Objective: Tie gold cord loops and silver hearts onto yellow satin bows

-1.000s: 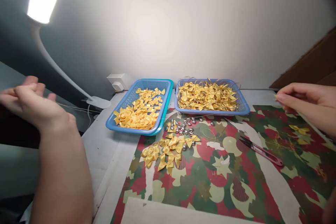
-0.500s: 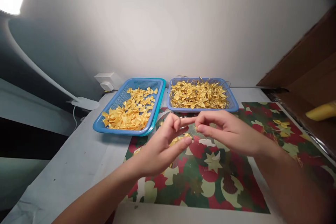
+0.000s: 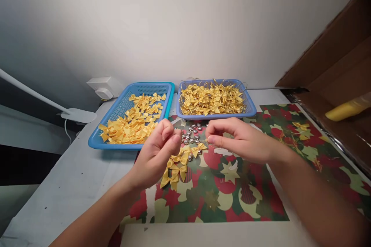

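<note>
My left hand is closed in a pinch, thumb pressed against curled fingers. Opposite it, the thumb and fingertips of my right hand grip a thin gold cord. The cord stretches across the gap toward my left fingers, where its end is hidden. Small silver bells lie on the mat behind and between the hands. Several yellow ribbon bows are spread below and beside my left hand, one of its neighbours being a single bell.
A blue basket of yellow bows stands at the left. Behind the hands, another basket holds bows with gold cord loops. A patterned mat covers the table. At right are loose bows and a cardboard box; a lamp base stands left.
My hands have drawn apart, the left moving left and curling its fingers closed. The bells and bows between them now show more. The whole view has shifted slightly.
</note>
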Demonstrator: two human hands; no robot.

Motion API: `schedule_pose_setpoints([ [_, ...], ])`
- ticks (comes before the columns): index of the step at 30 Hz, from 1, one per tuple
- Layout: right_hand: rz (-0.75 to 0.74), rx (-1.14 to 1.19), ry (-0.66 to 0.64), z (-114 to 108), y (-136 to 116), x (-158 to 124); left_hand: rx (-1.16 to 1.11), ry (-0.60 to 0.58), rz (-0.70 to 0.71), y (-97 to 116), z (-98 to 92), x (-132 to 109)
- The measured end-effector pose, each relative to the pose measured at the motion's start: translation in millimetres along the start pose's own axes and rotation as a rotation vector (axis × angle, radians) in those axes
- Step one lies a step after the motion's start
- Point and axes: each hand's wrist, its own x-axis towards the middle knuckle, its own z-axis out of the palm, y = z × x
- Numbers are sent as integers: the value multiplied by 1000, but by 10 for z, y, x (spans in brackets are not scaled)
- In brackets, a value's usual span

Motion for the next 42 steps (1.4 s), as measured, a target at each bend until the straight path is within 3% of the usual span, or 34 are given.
schedule_pose_setpoints([
  [9, 67, -137, -58, -171, 54, -25, -133, 141, 141, 278, -168, 117],
  [16, 131, -275, -136, -197, 98, -20, -106, 185, 184, 361, -251, 129],
  [26, 186, -342, -179, -251, 189, -13, -36, 442, 267, 637, -448, 160],
  [31, 204, -372, -186, -293, 192, -30, 19, 485, 364, 690, -594, 150],
  [36, 206, -347, -161, -299, 195, -40, 55, 504, 363, 670, -623, 195],
  [39, 220, -329, -122, -313, 182, -60, 215, 579, 401, 625, -635, 200],
  [42, 235, -305, -41, -361, 131, -114, 679, 799, 376, 605, -708, 162],
])
